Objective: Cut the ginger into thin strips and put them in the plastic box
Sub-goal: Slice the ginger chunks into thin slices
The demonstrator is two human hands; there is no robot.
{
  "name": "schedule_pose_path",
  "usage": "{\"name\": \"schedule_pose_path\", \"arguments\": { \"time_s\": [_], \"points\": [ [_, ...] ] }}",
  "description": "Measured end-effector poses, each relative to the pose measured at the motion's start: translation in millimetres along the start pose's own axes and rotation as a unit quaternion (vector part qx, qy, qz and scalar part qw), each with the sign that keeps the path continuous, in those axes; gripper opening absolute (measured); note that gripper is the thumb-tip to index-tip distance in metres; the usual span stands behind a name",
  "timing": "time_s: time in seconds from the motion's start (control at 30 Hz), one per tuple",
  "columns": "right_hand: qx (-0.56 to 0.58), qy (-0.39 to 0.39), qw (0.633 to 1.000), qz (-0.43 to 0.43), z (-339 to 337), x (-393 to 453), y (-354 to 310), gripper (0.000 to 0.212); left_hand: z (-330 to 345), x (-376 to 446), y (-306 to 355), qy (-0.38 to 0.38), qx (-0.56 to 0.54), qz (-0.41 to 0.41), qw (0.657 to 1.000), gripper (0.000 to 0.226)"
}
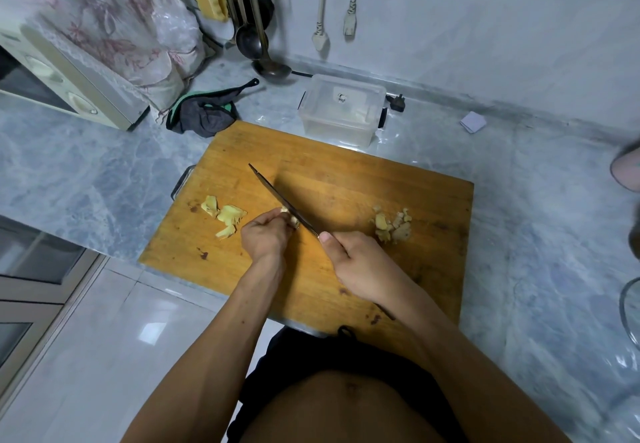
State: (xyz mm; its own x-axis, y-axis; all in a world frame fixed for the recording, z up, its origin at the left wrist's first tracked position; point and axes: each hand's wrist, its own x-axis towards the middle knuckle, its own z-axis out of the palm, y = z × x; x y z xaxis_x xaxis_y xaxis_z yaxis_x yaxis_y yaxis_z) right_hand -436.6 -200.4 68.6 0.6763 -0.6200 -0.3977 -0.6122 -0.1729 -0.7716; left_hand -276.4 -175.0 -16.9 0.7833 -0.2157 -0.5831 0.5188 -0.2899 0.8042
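The ginger being cut sits mid cutting board, pinned under the left hand's curled fingers while the right hand grips the knife against it. Left of it lie slices; right of it, cut bits. Beyond the board, the plastic box appears empty on the surface, so cutting seems partway and transfer remains.
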Motion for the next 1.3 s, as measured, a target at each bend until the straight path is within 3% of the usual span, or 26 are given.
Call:
{"name": "schedule_pose_path", "arguments": {
  "time_s": [0.43,1.3],
  "points": [
    [-0.007,0.01,1.0,-0.011,10,19,-7,0.047,0,-2,1,0.011,0.022,0.021,0.999,0.028],
    [0.013,-0.022,1.0,0.017,4,15,2,0.048,-1,-4,2,0.006,0.072,0.019,0.997,0.031]
  ]
}}
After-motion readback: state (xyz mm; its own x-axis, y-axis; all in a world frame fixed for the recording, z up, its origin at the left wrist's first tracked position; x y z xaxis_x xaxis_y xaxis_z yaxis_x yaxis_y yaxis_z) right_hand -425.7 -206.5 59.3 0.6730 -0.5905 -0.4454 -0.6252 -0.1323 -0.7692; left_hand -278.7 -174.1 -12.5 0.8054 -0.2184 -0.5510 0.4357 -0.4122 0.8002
